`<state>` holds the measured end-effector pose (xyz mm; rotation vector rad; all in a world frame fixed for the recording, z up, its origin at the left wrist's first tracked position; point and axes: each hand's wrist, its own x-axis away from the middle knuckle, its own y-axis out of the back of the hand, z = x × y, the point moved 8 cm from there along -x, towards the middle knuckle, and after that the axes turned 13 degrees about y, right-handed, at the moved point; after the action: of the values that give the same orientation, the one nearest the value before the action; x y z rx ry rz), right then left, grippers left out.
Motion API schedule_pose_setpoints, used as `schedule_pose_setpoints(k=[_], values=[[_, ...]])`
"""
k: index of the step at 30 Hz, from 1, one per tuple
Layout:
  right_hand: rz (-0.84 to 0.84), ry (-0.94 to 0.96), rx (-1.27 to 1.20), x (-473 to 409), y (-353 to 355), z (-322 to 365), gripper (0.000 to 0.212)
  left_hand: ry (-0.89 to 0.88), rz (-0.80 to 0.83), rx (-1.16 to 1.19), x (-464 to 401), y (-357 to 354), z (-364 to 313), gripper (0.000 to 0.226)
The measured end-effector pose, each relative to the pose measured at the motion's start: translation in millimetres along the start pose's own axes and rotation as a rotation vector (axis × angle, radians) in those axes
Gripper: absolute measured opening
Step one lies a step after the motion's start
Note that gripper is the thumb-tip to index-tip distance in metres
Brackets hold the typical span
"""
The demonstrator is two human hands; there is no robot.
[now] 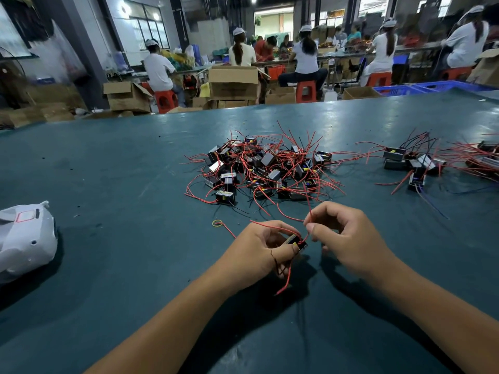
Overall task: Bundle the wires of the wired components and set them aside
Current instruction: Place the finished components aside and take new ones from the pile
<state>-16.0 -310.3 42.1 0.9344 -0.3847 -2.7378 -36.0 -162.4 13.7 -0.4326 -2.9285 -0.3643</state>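
Dim indoor scene, lit by small ceiling lamps and bright far windows. Soft glare on the table. Dark shadows beneath both forearms. Slight motion blur on the right hand. Wide-angle bending at edges; hazy background.

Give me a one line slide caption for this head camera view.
Left hand grips a small wired component while right hand pinches its red wire, before the unsorted pile.

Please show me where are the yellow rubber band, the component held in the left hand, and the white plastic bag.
yellow rubber band [216, 223]: head view, on its loop.
component [299, 242]: head view, on its dark body.
left hand [259, 253]: head view, mid-hand.
white plastic bag [24, 238]: head view, on its front.
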Motion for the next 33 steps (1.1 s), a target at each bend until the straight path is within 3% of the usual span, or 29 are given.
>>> schedule_pose_setpoints(k=[5,9,14,19,24,33], values=[[0.012,0.010,-0.098,1.5,-6.7,3.1,0.019,-0.038,-0.068,-0.045,0.1,6.1,-1.1,0.011],[-0.020,0.116,0.100,1.2,-1.6,12.7,0.018,-0.048,-0.087,-0.042,-0.9,9.5,-1.8,0.010],[0.153,0.321,0.393,4.7,-18.9,33.9,0.016,-0.025,-0.079,-0.007,-4.4,8.5,3.0,0.008],[0.202,0.325,0.409,6.7,-18.6,35.4,0.012,-0.031,-0.076,-0.014,-3.6,7.1,1.5,0.007],[0.154,0.316,0.385,4.9,-15.9,35.4,0.002,0.011,-0.068,0.012,-4.6,5.6,4.2,0.005],[-0.132,0.136,0.235,3.6,8.7,20.2,0.012,0.120,-0.024,0.194,-2.4,2.4,5.2,0.011]])
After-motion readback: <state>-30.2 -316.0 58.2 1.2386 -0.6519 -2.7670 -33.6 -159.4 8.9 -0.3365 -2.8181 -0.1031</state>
